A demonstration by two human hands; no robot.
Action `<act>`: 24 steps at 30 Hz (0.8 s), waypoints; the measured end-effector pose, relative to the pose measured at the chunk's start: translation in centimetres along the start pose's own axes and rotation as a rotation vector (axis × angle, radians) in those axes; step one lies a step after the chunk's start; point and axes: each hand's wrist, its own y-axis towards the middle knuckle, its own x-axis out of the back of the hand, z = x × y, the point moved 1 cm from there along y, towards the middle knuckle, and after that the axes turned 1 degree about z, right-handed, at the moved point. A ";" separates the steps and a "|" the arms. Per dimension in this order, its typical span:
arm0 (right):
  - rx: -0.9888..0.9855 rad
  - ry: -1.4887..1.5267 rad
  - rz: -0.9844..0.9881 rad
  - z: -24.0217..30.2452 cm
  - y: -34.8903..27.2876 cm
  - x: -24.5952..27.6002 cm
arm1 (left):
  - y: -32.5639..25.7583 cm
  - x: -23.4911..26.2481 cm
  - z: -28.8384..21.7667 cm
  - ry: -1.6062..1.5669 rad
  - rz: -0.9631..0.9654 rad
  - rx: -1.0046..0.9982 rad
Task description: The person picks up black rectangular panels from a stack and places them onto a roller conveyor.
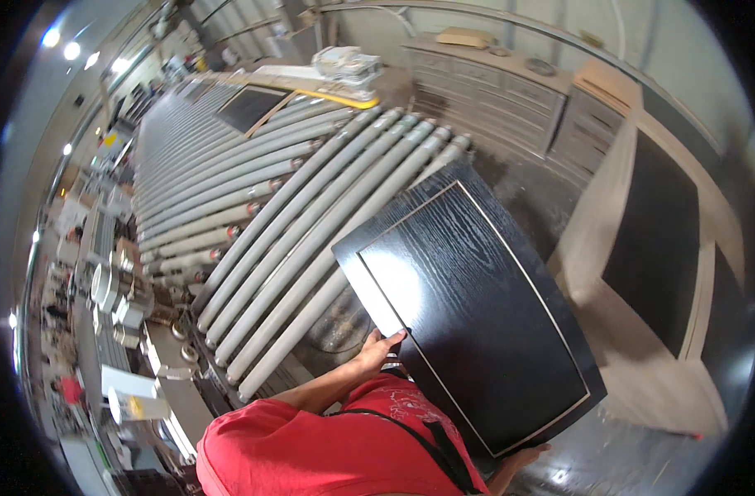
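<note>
I carry a black wood-grain panel [477, 314] with a thin pale inset line around its face. It tilts in front of my chest, just past the end of a roller conveyor [311, 215]. My left hand [379, 350] grips the panel's near left edge, fingers curled over it. My right hand [520, 461] holds the lower right edge from underneath; only its fingers show. My red shirt fills the bottom of the view.
A second black panel [249, 107] lies far up the grey rollers. Stacked pale boards with black panels [654, 240] stand at the right. Grey drawer cabinets [493, 91] line the back wall. Machinery and clutter crowd the left side.
</note>
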 end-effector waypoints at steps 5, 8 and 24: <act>0.013 -0.065 0.226 -1.2 0.7 -4.5 | 2.1 5.7 1.2 -0.133 -0.094 0.050; 0.006 -0.152 0.207 0.4 -1.7 -8.4 | 3.4 8.3 2.2 -0.215 -0.203 0.071; 0.120 -0.040 0.586 5.0 -10.1 -22.7 | 2.6 18.0 1.2 0.202 -0.212 -0.417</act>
